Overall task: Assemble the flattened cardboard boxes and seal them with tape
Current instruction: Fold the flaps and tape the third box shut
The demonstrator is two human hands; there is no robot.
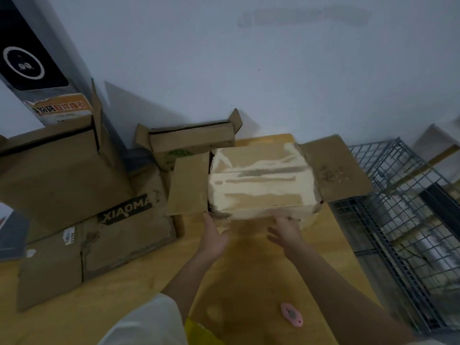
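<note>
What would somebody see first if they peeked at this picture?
Probably the taped-up cardboard box in the middle of the wooden table, its side flaps sticking out, with both hands reaching to its near edge: left hand, right hand. Next, the pile of brown boxes on the left, and a small pink tool lying near the table's front.

Both arms reach straight out in front of the person. The left hand [214,237] is open with the palm turned up and toward the middle, its fingers [208,220] straight and pointing forward. The right hand [286,231] is open too, palm facing down, fingers spread a little, thumb sticking out to the left. The two hands are near each other but apart.
</note>
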